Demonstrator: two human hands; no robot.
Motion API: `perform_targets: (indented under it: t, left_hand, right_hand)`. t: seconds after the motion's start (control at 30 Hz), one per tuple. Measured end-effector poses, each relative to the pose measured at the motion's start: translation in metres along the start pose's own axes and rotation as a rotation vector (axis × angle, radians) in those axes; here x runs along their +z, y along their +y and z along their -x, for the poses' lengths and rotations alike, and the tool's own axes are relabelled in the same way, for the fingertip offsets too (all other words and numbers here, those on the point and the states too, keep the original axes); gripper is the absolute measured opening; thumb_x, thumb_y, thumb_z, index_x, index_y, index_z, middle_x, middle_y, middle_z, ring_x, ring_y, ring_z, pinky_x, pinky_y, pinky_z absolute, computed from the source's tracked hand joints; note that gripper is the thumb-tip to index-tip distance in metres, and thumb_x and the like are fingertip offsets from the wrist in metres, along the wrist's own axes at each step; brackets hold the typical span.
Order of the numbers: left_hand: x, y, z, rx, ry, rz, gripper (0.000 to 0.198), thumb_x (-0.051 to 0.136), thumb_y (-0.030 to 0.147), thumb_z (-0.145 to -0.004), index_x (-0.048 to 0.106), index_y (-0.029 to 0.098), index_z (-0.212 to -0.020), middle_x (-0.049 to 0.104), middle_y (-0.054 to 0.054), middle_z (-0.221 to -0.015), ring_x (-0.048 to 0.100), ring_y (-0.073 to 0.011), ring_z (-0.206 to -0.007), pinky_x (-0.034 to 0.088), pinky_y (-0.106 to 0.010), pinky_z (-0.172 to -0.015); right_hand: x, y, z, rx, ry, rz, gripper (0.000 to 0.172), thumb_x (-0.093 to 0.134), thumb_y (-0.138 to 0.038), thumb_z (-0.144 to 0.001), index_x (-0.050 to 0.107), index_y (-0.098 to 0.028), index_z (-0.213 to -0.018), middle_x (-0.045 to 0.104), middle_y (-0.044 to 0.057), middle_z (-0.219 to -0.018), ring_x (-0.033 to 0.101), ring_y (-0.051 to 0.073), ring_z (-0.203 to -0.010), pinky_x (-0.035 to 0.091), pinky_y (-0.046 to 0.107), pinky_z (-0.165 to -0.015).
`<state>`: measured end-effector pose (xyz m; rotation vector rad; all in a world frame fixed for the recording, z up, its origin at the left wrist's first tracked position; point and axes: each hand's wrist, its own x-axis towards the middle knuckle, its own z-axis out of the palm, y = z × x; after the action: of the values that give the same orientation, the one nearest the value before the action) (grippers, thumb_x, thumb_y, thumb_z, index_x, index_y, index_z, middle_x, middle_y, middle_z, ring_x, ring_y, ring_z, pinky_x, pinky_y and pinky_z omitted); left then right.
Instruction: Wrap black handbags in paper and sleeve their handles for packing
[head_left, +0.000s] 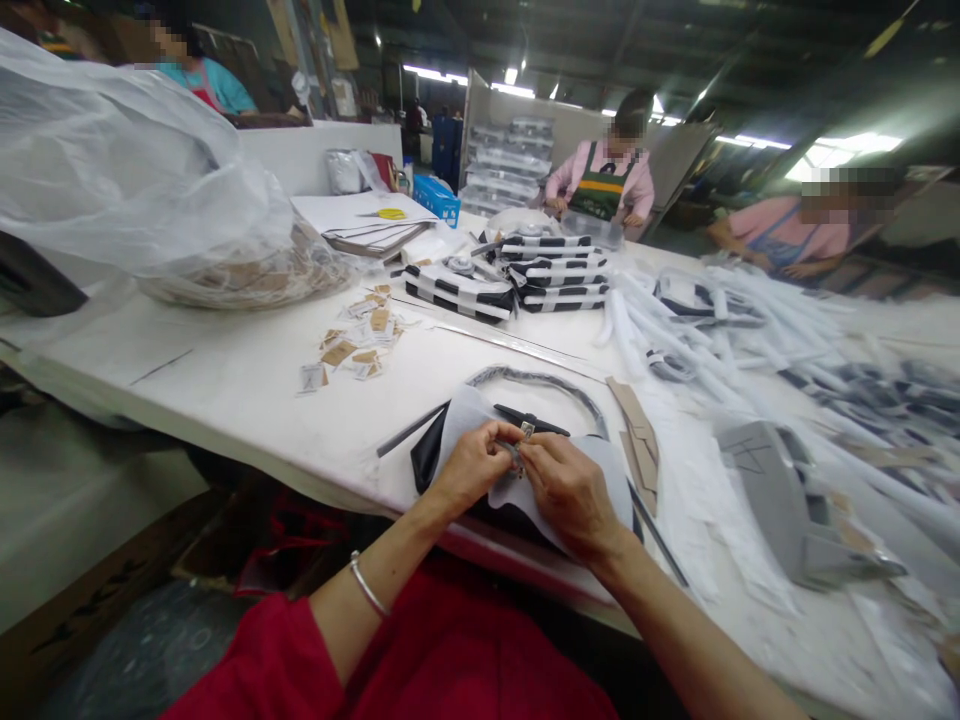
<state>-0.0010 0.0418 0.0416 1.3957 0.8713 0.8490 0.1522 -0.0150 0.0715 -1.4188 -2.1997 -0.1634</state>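
Note:
A black handbag (429, 455) lies at the table's near edge, with a thin white sheet (469, 410) over it. Its wrapped handle (559, 375) arches away from me. A small metal clasp (528, 430) shows at the middle of the bag. My left hand (480, 462) pinches beside this clasp; what lies between its fingertips is too small to make out. From the other side, my right hand (566, 485) closes its thumb and fingers at the clasp's lower part, partly hiding it. The fingertips of both hands nearly meet. Dark straps (412, 430) stick out on either side of the bag.
Small tags (360, 340) lie scattered at left, near a large plastic bag (225, 230). Black-and-white bundles (559, 270) are stacked ahead. Brown card pieces (637, 440), a grey padded piece (780, 490) and white wrapped strips (675, 340) lie rightward. Co-workers (607, 180) sit across the table.

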Motion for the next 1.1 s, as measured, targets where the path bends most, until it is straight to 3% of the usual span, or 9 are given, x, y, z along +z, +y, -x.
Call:
perform_targets:
  t: [0.2, 0.43, 0.6, 0.83, 0.9, 0.97, 1.03, 1.1]
  left_hand:
    - [0.0, 0.004, 0.002, 0.008, -0.026, 0.01, 0.04, 0.051, 0.009, -0.071, 0.066, 0.012, -0.108, 0.068, -0.001, -0.071, 0.063, -0.0119, -0.063, 0.044, -0.019, -0.058]
    - [0.004, 0.005, 0.007, 0.093, 0.003, -0.133, 0.029, 0.056, 0.013, -0.074, 0.068, 0.015, -0.1, 0.07, 0.0, -0.079, 0.061, -0.0128, -0.065, 0.045, -0.021, -0.06]
    - [0.01, 0.001, 0.008, 0.175, 0.081, -0.268, 0.015, 0.06, 0.016, -0.077, 0.067, 0.018, -0.089, 0.07, -0.001, -0.084, 0.063, -0.0161, -0.075, 0.048, -0.024, -0.07]
    - [0.01, 0.001, 0.006, 0.149, 0.124, -0.289, 0.011, 0.057, 0.015, -0.079, 0.066, 0.02, -0.081, 0.069, 0.001, -0.08, 0.063, -0.0167, -0.079, 0.048, -0.027, -0.078]
    - [0.009, 0.002, 0.005, 0.134, 0.145, -0.279, 0.01, 0.057, 0.016, -0.079, 0.066, 0.02, -0.08, 0.069, 0.001, -0.08, 0.063, -0.0167, -0.08, 0.048, -0.027, -0.078]
    - [0.009, 0.003, 0.004, 0.115, 0.178, -0.253, 0.007, 0.059, 0.017, -0.078, 0.066, 0.019, -0.078, 0.068, 0.0, -0.081, 0.062, -0.017, -0.082, 0.048, -0.028, -0.08]
    - [0.008, 0.004, 0.003, 0.09, 0.197, -0.208, 0.006, 0.06, 0.017, -0.076, 0.065, 0.018, -0.077, 0.067, -0.001, -0.081, 0.062, -0.0167, -0.081, 0.049, -0.027, -0.078]
    - [0.008, 0.003, 0.002, 0.062, 0.187, -0.154, 0.007, 0.059, 0.017, -0.075, 0.065, 0.018, -0.078, 0.066, 0.0, -0.077, 0.062, -0.0156, -0.075, 0.05, -0.026, -0.072]
  right_hand:
    - [0.006, -0.001, -0.001, 0.022, -0.036, 0.13, 0.023, 0.04, -0.011, -0.095, 0.057, -0.019, -0.082, 0.058, 0.009, -0.083, 0.054, 0.022, -0.083, 0.045, 0.033, -0.075]
    - [0.013, 0.004, 0.002, 0.084, 0.028, -0.001, 0.019, 0.036, -0.012, -0.097, 0.05, -0.02, -0.087, 0.054, 0.006, -0.083, 0.052, 0.021, -0.075, 0.044, 0.032, -0.067]
    - [0.019, 0.007, 0.007, 0.076, 0.02, -0.037, 0.017, 0.036, -0.014, -0.097, 0.05, -0.02, -0.09, 0.053, 0.006, -0.084, 0.053, 0.021, -0.075, 0.045, 0.032, -0.066]
    - [0.019, 0.006, 0.006, 0.103, 0.02, -0.148, 0.02, 0.037, -0.02, -0.098, 0.055, -0.02, -0.09, 0.058, 0.006, -0.085, 0.057, 0.021, -0.081, 0.047, 0.035, -0.074]
    - [0.017, 0.005, 0.005, 0.197, 0.062, -0.223, 0.015, 0.044, -0.028, -0.097, 0.056, -0.021, -0.092, 0.061, 0.006, -0.087, 0.06, 0.022, -0.084, 0.048, 0.035, -0.077]
    - [0.013, 0.003, 0.004, 0.395, 0.09, -0.318, 0.018, 0.056, -0.038, -0.091, 0.055, -0.021, -0.097, 0.065, 0.006, -0.088, 0.062, 0.021, -0.079, 0.05, 0.036, -0.074]
    - [0.009, 0.002, 0.002, 0.603, 0.047, -0.434, 0.033, 0.065, -0.045, -0.083, 0.052, -0.021, -0.102, 0.068, 0.005, -0.086, 0.065, 0.021, -0.072, 0.051, 0.035, -0.069]
    - [0.006, 0.001, -0.001, 0.711, -0.04, -0.551, 0.038, 0.068, -0.046, -0.08, 0.049, -0.022, -0.102, 0.071, 0.003, -0.079, 0.066, 0.022, -0.069, 0.051, 0.035, -0.068]
